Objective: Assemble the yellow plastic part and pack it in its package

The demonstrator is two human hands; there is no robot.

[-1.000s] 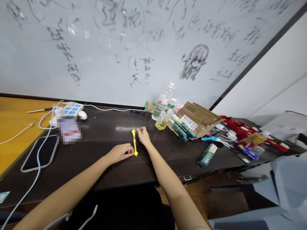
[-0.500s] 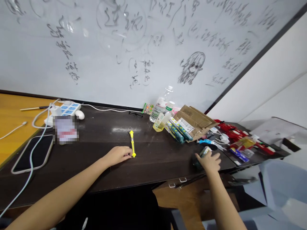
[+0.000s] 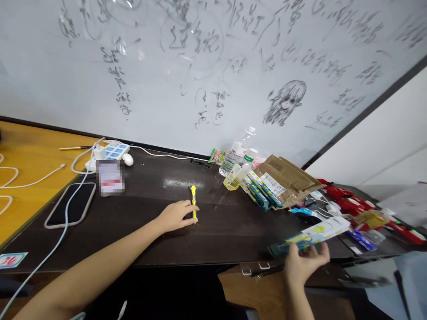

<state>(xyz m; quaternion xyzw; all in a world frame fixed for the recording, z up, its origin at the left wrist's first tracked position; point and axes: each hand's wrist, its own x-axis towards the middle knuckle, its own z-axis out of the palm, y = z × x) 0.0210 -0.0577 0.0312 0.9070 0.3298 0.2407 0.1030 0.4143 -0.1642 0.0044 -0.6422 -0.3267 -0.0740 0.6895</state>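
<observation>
A small yellow tool (image 3: 193, 203) with a metal ring at its far end lies on the dark table (image 3: 150, 240). My left hand (image 3: 175, 215) rests on the table with its fingertips pinching the near end of that tool. My right hand (image 3: 305, 263) is raised off the table's front right edge and grips a long flat green and white package (image 3: 312, 234) from below, held level.
Against the whiteboard (image 3: 200, 66) stand plastic bottles (image 3: 235, 158), several green packages (image 3: 262, 186) and a torn cardboard box (image 3: 287, 175). At left lie a phone (image 3: 71, 204), a power strip (image 3: 111, 151) and white cables (image 3: 50, 249). Red items (image 3: 347, 200) crowd the right.
My right hand left the yellow tool, reached right to a green package on the table, and now holds it lifted. The left hand stayed on the tool. The view shifted.
</observation>
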